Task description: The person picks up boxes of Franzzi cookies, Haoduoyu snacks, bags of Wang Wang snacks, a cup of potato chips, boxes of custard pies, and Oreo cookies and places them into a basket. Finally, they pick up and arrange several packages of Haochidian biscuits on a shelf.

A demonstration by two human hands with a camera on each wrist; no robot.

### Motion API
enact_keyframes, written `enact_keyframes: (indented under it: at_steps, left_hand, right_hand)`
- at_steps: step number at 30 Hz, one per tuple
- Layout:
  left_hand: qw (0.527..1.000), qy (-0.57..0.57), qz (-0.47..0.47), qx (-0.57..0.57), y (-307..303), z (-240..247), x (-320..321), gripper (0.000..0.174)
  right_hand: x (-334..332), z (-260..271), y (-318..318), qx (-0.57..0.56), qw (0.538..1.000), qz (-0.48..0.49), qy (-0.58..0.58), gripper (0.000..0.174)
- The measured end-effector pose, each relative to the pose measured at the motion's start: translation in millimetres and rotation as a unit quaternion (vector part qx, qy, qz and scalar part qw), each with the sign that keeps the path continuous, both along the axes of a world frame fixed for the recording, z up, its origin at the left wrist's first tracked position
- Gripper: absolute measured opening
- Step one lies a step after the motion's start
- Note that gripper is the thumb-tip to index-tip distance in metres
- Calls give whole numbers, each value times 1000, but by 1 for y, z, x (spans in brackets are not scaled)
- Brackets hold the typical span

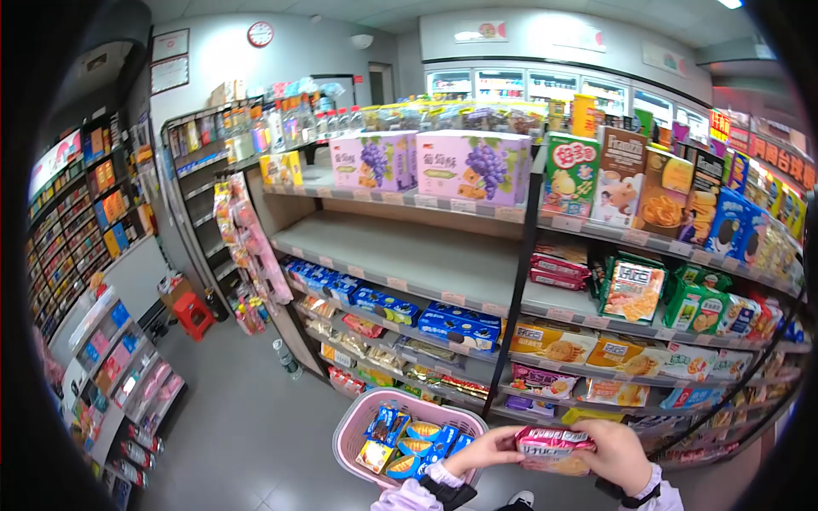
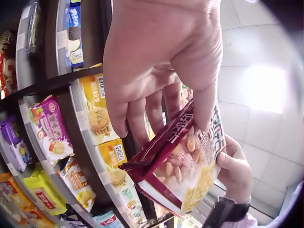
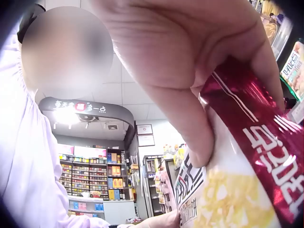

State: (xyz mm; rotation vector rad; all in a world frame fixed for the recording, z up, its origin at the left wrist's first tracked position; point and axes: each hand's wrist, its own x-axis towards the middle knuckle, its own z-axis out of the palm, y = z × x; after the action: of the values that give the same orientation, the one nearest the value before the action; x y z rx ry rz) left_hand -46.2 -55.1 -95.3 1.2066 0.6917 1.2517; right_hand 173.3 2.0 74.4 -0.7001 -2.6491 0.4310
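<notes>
Both hands hold a dark red and white biscuit pack (image 1: pixel 554 448) in front of the lower shelves. At its left end, my left hand (image 1: pixel 484 451) grips it. In the left wrist view that thumb lies on the printed face, with almonds and biscuits pictured, and the fingers (image 2: pixel 153 111) reach behind. My right hand (image 1: pixel 620 456) grips the other end, its thumb (image 3: pixel 202 147) on the white face in the right wrist view. Below and left of the hands, a pink basket (image 1: pixel 348 451) on the floor contains several blue and yellow snack packs (image 1: pixel 415 446).
A shelf rack (image 1: pixel 503 281) with boxed and bagged biscuits spans the front. Purple grape-printed boxes (image 1: pixel 473 167) line its top, above a bare shelf board (image 1: pixel 400 243). Leftward are a low display stand (image 1: pixel 128 383), a red stool (image 1: pixel 195 315) and a bottle (image 1: pixel 286 358) on the floor.
</notes>
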Motion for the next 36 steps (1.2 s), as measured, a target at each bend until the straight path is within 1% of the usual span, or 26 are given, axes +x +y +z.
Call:
enact_keyframes:
  at_steps: [1,2,3,4,7,8,11,12,13,15,16,17,19,20,21,23,24,25,27,28,30,33,34,36]
  left_hand:
    - [1000,14,4,-9,-8,-6,2,57]
    - [999,-33,-8,-23,-15,-15,6,57]
    - [999,-31,-9,-28,-25,-13,9,56]
    - [999,-29,-10,-37,-33,-9,12,54]
    - [995,-8,-34,-96,-50,-9,15,50]
    - [992,1,-42,-119,-55,-12,18,48]
    - [993,-28,-35,-107,-72,-18,32,44]
    - [994,-42,-32,-95,-72,-48,37,44]
    - [994,-27,-26,-102,-75,-68,39,44]
    - [983,-106,47,-140,-106,-32,62,37]
    - [980,-121,41,-153,-115,-29,67,36]
    - [965,-161,43,-203,-126,-15,74,36]
    - [953,-170,92,-233,-143,-9,86,36]
    - [944,-190,92,-255,-151,3,92,34]
    - [939,-170,135,-267,-159,11,97,33]
    - [936,-175,159,-263,-176,12,102,32]
    - [934,-194,162,-251,-186,21,103,31]
    - [927,-211,174,-257,-196,28,104,31]
    - [928,-235,177,-228,-214,14,93,31]
    - [926,-218,194,-241,-226,8,86,31]
    - [919,-186,222,-266,-246,14,71,32]
    - [909,-193,268,-254,-271,-12,42,34]
    - [900,-202,275,-271,-282,-20,31,35]
    - [899,-229,282,-246,-305,-14,7,35]
  right_hand:
    - [3,-4,-8,-3,1000,2,7,36]
    - [6,-7,-16,-16,1000,-7,0,36]
    - [11,-10,-24,-30,999,-15,-7,36]
    - [17,-14,-30,-46,998,-27,-21,41]
    - [30,-13,-48,-125,991,-41,8,46]
    - [37,-12,-51,-176,983,-45,-5,51]
    - [57,-19,-64,-162,980,-50,109,55]
    - [64,-25,-68,-217,961,-54,165,53]
    - [81,-47,-67,-354,905,-20,235,62]
    - [101,-84,-60,-423,866,11,266,78]
    - [109,-100,-63,-478,835,8,273,74]
    - [116,-108,-69,-540,803,-3,253,71]
    - [126,-146,-81,-546,799,24,251,62]
    - [128,-158,-86,-574,784,35,235,59]
    - [128,-169,-92,-601,768,46,216,56]
    - [124,-184,-107,-641,740,59,193,50]
    - [121,-188,-114,-652,731,59,190,48]
    - [116,-190,-119,-660,725,57,188,46]
    - [101,-189,-130,-666,720,74,180,45]
    - [91,-192,-135,-666,721,82,172,45]
    - [69,-176,-149,-675,717,85,152,42]
    - [31,-157,-167,-679,725,63,95,38]
    - [15,-156,-176,-674,729,61,100,35]
    - [-19,-165,-190,-682,718,87,108,33]
